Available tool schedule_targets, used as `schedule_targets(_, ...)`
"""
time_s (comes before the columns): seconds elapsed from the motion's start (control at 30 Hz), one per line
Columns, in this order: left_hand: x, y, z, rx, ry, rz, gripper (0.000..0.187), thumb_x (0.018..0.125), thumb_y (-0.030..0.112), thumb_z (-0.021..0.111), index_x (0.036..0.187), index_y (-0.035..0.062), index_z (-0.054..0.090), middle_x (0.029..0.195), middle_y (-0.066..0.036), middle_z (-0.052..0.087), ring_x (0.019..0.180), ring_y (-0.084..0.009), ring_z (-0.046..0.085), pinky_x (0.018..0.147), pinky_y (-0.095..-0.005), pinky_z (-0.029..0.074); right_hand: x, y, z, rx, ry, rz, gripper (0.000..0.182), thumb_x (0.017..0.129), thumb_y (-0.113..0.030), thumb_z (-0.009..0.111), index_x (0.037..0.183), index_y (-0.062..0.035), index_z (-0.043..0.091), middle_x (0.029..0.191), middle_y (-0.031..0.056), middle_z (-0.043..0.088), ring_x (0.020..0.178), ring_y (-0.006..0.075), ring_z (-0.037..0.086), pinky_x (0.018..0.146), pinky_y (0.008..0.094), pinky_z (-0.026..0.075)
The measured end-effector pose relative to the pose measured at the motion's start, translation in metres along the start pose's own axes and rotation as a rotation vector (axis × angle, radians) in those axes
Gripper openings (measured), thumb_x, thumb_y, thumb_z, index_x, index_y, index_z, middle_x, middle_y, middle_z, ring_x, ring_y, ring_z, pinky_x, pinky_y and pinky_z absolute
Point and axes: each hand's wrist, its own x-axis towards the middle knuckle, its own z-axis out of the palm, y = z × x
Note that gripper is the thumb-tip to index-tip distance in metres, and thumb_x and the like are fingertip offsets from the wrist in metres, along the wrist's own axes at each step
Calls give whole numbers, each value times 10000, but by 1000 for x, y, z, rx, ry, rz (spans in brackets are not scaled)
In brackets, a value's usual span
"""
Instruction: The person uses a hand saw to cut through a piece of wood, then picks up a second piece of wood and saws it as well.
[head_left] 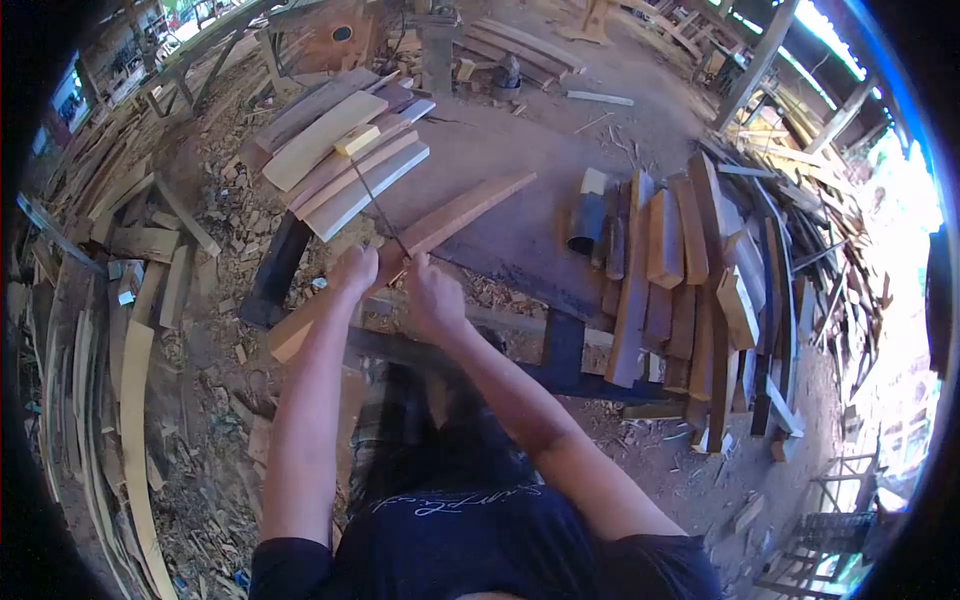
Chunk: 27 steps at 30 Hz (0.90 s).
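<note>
A long reddish-brown board [465, 212] lies at a slant across the near edge of the worktable [480, 145], its lighter lower end jutting out toward the lower left. My left hand [354, 270] is closed on this board near the table edge. In my right hand [432, 295], the fingers are closed around the near end of a thin dark rod [375, 203]. The rod crosses over the board and reaches up and left to a small pale wood block [357, 140], which rests on several boards laid side by side.
Many stacked wood pieces [660, 240] fill the table's right side, beside a dark cylindrical object [587, 218]. Long planks [135, 400] lie on the ground at the left, among wood chips. A post [437, 55] stands beyond the table.
</note>
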Motion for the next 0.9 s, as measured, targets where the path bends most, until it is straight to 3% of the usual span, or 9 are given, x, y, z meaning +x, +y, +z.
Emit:
schedule_targets(0.1, -24, 34, -6, 104, 55, -136, 463, 820, 329, 413, 1049, 15, 665, 1114, -236, 618, 1100, -354, 577, 941, -432, 435, -3, -1, -3, 24, 48, -41, 212, 834, -131, 499, 993, -25, 407, 736, 190, 606, 662, 392, 628, 560, 487, 503)
schedule_targets(0.17, -42, 49, -19, 115, 35, -114, 444, 807, 315, 429, 1028, 17, 673, 1093, -229, 629, 1072, -355, 593, 935, -442, 438, -2, 0, 0, 66, 94, -35, 146, 878, -121, 437, 998, -43, 408, 741, 187, 615, 660, 397, 627, 555, 499, 501)
schedule_targets(0.3, -36, 45, -11, 102, 120, -151, 460, 833, 339, 412, 999, 2, 679, 1085, -220, 634, 1051, -354, 604, 922, -443, 449, 0, 4, 2, 115, 27, -25, 155, 879, -119, 432, 1020, -62, 407, 751, 211, 616, 692, 400, 632, 592, 489, 510)
schedule_targets(0.53, -43, 49, -13, 117, 188, -156, 469, 863, 356, 397, 956, 2, 690, 1076, -196, 646, 1054, -346, 601, 924, -438, 449, -7, -4, -16, 8, -51, 19, 259, 814, -135, 529, 1032, -36, 430, 776, 211, 637, 724, 390, 645, 631, 483, 514)
schedule_targets(0.63, 1, 18, 18, 114, 141, -167, 473, 868, 372, 397, 967, 17, 694, 1077, -184, 649, 1068, -333, 595, 942, -438, 432, -1, -10, -14, 92, -73, 65, 241, 816, -130, 519, 1025, -37, 444, 782, 207, 645, 736, 376, 651, 662, 474, 518)
schedule_targets(0.9, -11, 21, 24, 123, 233, -128, 470, 889, 384, 378, 950, 49, 702, 1045, -164, 664, 1026, -320, 617, 928, -447, 420, -42, 0, -46, -44, -130, 53, 197, 835, -93, 477, 1019, -29, 447, 755, 199, 645, 731, 371, 652, 663, 473, 512)
